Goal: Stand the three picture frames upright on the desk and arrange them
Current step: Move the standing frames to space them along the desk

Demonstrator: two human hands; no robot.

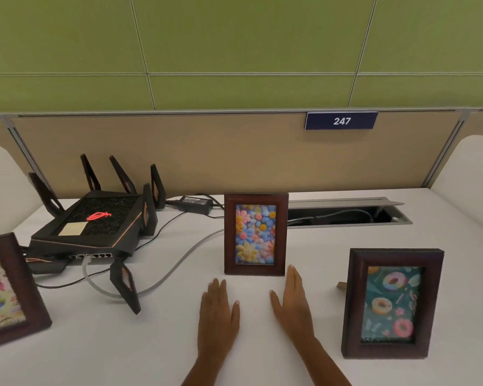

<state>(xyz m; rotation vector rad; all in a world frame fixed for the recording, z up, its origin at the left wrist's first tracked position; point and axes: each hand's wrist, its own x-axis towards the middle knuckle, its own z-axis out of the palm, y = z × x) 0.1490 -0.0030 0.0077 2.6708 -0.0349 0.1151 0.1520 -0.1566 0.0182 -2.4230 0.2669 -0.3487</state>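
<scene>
Three dark wooden picture frames stand upright on the white desk (179,344). The flower frame (255,234) is in the middle, farther back. Nearer, on the right, the donut frame (391,303) shows its stand leg behind its left side. The third frame (7,291), with a colourful picture, is at the left edge and partly cut off. My left hand (218,313) lies flat on the desk just in front of the flower frame, fingers apart. My right hand (294,302) is also flat, its fingertips close to that frame's lower right corner. Neither hand holds anything.
A black router (95,221) with several antennas sits at the back left, with grey and black cables (179,260) trailing toward the flower frame. A power adapter (195,204) lies behind. An open cable tray (346,214) is at the back right, below a beige partition.
</scene>
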